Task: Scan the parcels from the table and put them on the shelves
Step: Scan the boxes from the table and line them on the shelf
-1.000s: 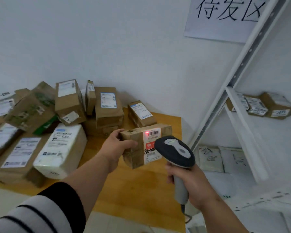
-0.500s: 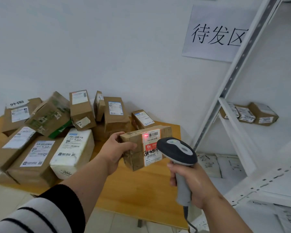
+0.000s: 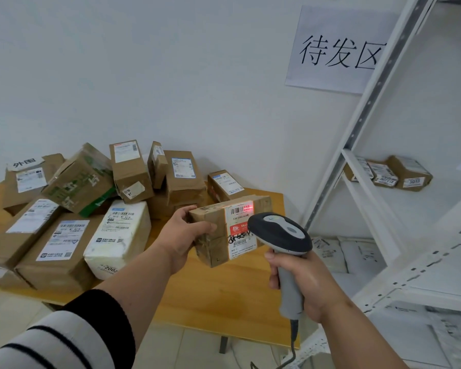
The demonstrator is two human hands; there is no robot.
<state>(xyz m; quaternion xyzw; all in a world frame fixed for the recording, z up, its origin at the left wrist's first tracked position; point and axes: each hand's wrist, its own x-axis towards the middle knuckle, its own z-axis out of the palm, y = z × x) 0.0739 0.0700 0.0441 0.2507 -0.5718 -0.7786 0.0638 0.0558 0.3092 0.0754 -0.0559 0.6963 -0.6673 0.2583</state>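
Still, your left hand (image 3: 183,237) is gripping the box (image 3: 228,229) above the table (image 3: 216,296), and your right hand (image 3: 305,284) is clutching the scanner (image 3: 282,237); its red light is sitting further right on the barcode than a moment ago.

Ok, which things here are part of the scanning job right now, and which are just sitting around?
In the job:
- held parcel, in the left hand
- scanner, in the right hand
- parcels on the table
- shelves

Lying about:
- wall sign
- striped sleeve
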